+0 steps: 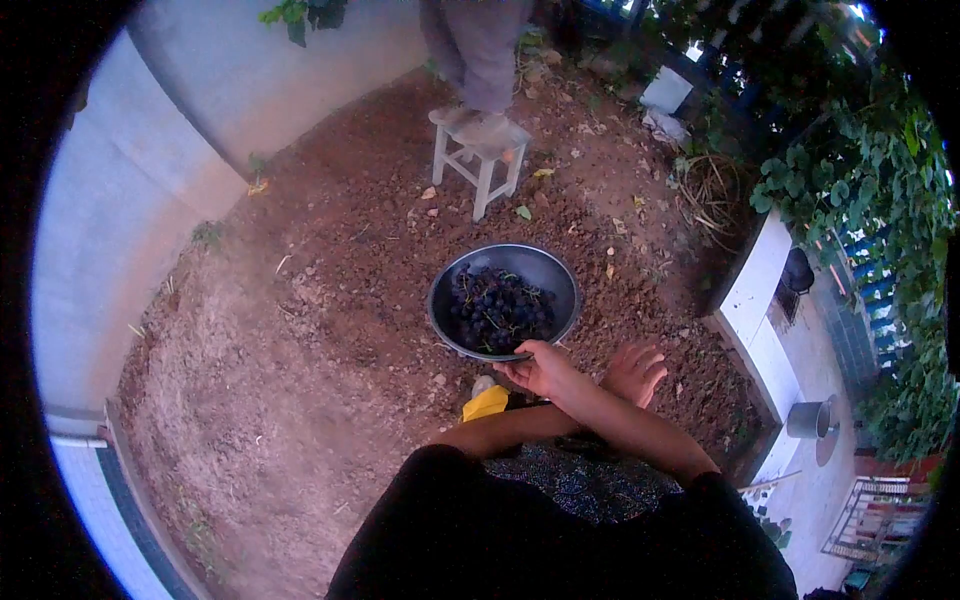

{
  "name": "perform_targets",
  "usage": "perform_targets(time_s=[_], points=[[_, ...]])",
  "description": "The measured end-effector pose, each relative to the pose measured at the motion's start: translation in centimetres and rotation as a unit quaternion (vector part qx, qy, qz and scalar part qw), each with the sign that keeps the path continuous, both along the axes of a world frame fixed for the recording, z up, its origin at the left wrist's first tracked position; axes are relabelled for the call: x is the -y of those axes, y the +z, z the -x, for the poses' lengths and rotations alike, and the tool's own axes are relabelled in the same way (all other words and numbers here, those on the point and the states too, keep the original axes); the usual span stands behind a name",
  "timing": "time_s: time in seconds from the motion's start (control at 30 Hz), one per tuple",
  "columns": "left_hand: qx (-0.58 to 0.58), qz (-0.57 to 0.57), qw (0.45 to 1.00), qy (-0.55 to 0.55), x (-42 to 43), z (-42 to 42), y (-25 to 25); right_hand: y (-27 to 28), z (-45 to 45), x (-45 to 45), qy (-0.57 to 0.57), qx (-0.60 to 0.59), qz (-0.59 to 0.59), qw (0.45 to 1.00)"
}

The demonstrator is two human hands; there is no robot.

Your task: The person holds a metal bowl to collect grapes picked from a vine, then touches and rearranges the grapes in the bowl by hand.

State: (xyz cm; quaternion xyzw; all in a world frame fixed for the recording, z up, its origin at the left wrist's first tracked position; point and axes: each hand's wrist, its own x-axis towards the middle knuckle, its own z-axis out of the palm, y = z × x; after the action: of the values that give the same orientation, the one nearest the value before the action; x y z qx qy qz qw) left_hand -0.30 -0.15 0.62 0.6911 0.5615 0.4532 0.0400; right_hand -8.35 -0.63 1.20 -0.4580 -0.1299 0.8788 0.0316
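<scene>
A round metal bowl (567,283) holds a heap of dark grapes (497,308) with some green stems. My right hand (532,369) grips the bowl's near rim, the thumb over the edge and the fingers beneath. My forearms cross, the right one lying over the left. Out to the right of the bowl, my left hand (635,375) has its fingers spread and holds nothing. Something yellow (486,403) shows just below the bowl, partly hidden by my arms.
Beyond the bowl, a person in grey trousers (485,50) is at a small wooden stool (483,135). A pale wall (150,190) borders the soil on the left. To the right are a white ledge (750,285), leafy vines (850,180) and a metal pot (808,420).
</scene>
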Motion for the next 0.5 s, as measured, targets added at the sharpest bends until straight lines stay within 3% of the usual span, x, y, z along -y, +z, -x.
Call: perform_targets(time_s=[0.37,0.5], points=[[0.03,-0.079,0.996,-0.006,-0.51,0.4,-0.1,-0.52,0.04,0.06,-0.013,-0.002,0.001,1.0],[0.011,-0.054,0.998,-0.011,-0.5,-0.29,-0.18,-0.12,0.07,0.08,-0.01,0.003,0.0,1.0]])
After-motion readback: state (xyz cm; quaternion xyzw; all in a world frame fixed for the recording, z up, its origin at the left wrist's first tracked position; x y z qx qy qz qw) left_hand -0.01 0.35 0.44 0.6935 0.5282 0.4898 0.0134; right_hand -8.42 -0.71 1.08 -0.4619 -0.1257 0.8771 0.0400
